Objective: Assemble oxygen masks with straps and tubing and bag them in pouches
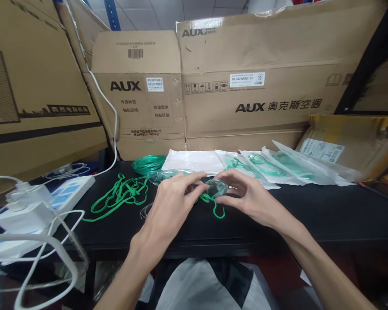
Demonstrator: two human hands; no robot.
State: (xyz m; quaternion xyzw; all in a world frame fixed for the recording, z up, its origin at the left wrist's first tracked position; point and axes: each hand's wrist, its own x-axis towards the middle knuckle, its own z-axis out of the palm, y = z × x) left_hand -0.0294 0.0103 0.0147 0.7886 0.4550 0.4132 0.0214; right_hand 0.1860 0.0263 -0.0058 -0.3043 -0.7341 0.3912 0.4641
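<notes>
Above the black table, my right hand [247,196] curls its thumb and fingers around the right side of a clear face mask [220,187] with a greenish tint. At the mask's left edge, my left hand [174,196] has thumb and forefinger closed on a green elastic strap [219,214], whose loose end hangs below the mask in a hook shape. The exact pinch point is partly hidden by the fingers. Beyond my left hand lie more clear masks [163,175]. A tangled pile of green straps [121,196] lies to the left, and thin metal strips [145,211] sit beside my left wrist.
A coil of green tubing [148,163] lies behind the straps. White packets with green tubing inside [267,165] overlap at the back right, beside a blank white packet [194,161]. Cardboard boxes [210,107] wall the back. A power strip [73,189] and white cables occupy the left.
</notes>
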